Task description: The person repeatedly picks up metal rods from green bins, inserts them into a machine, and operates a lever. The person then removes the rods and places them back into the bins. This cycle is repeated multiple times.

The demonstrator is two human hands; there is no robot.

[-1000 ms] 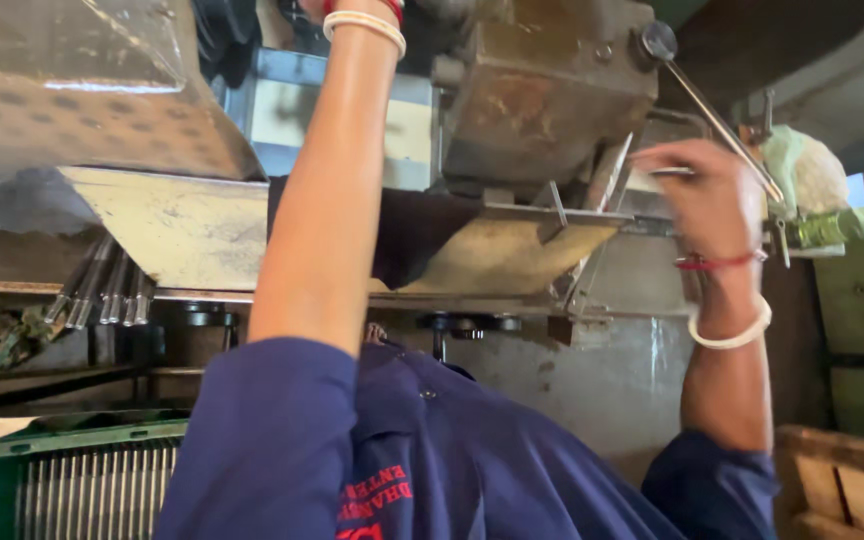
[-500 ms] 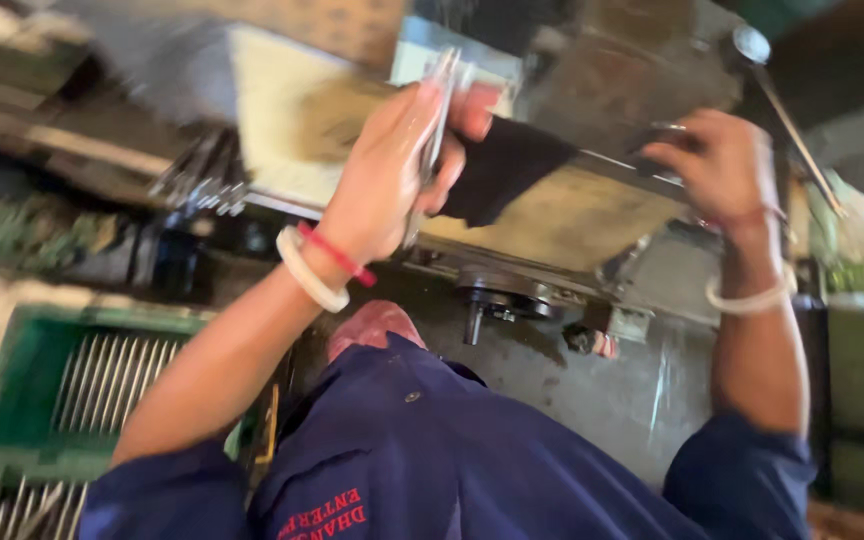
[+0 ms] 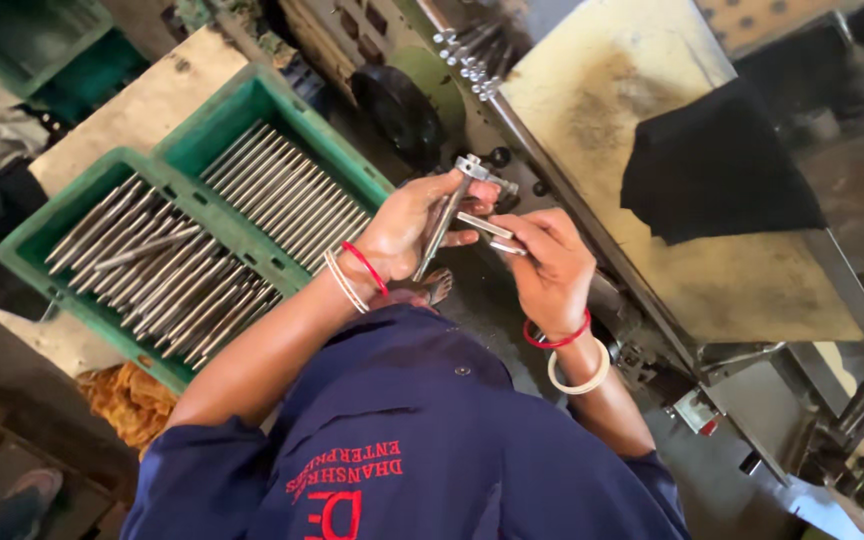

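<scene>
Workshop clutter fills our view: a dusty machine table with a black cloth on it to our right, and two green crates of steel rods to our left. Half a second ago our arms were raised to the machine, the left hand closed on a rod near the table and the right up at a lever. Now both are down in front of our chest, close together. Our left hand is clamped around a steel rod with a stepped head, held upright-tilted over the gap between crate and machine. Our right hand pinches a small flat metal gauge-like piece against it. We judge the rod is out of the machine and being checked.
</scene>
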